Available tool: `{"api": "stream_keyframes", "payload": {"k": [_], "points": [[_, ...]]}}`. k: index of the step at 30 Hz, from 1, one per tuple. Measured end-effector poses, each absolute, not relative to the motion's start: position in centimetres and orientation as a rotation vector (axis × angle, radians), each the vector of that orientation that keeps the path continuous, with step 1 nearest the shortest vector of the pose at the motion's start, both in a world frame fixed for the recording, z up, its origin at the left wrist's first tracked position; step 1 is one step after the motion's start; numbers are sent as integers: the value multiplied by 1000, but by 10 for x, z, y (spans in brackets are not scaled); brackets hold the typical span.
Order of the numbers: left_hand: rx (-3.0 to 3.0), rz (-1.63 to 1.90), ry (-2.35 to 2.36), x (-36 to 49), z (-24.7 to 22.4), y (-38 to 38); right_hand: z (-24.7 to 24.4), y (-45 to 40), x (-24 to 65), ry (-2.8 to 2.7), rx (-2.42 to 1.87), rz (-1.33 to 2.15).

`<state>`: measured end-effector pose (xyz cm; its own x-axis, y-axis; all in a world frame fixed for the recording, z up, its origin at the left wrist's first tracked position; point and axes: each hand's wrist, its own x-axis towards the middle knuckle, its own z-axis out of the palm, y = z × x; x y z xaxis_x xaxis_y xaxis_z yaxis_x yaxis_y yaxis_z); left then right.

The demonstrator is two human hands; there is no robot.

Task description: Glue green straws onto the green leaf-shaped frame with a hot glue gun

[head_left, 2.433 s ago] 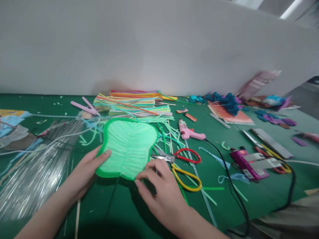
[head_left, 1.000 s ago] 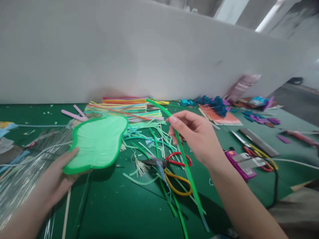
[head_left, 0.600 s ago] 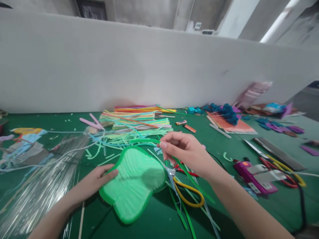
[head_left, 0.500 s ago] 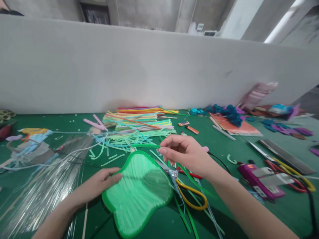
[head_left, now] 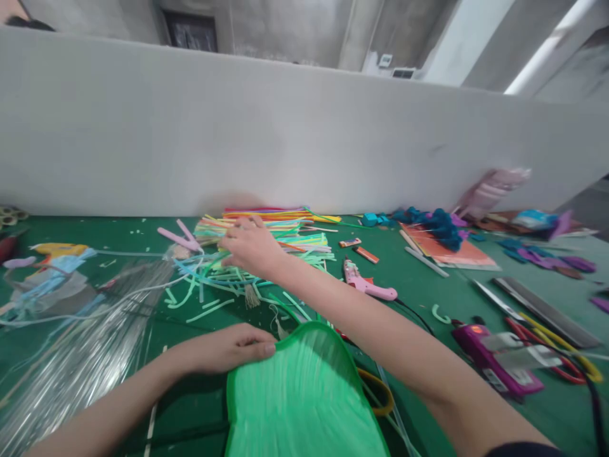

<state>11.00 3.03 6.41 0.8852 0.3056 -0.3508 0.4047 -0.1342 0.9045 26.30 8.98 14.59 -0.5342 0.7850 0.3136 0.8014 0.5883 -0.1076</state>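
A green leaf-shaped panel [head_left: 304,393] with a darker green rim reaches past the bottom edge of the view. My left hand [head_left: 247,348] holds it by its upper left edge, thumb on top. Farther off, my right hand [head_left: 252,247] is over a pile of coloured strips [head_left: 314,242], its fingers bent downward. A thin green strip [head_left: 208,270] curves from its fingertips, seemingly pinched there; the exact grip is partly hidden. Behind the panel, the yellow handle of the scissors [head_left: 380,390] shows in part.
A pink glue gun [head_left: 368,287] lies right of the pile. Farther right are a purple power strip [head_left: 497,362] with plugs and cord, another pair of scissors [head_left: 499,298] and a dark flat bar [head_left: 542,304]. Clear filaments [head_left: 99,343] spread at left. A pale partition [head_left: 304,139] stands behind.
My right hand has moved from above the panel, away and left to the strip pile. The panel has come nearer and right with my left hand. The pink glue gun is now uncovered.
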Motion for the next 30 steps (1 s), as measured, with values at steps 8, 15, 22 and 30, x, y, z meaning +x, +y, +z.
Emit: {"api": "stream_keyframes", "payload": {"k": [8,15,22,30], "points": [[1741,-43,499,123,54,48,128,-5,417,-2205,-2237,-103],[1832,15,607,145,48,60,78,-38,471,-2074,-2615,-120],[1832,50,737,132,43,59,67,-20,470,-2032,-2603,-123],[1803,47,812,119,40,63,97,-13,485,-1793,-2288,-439]]}}
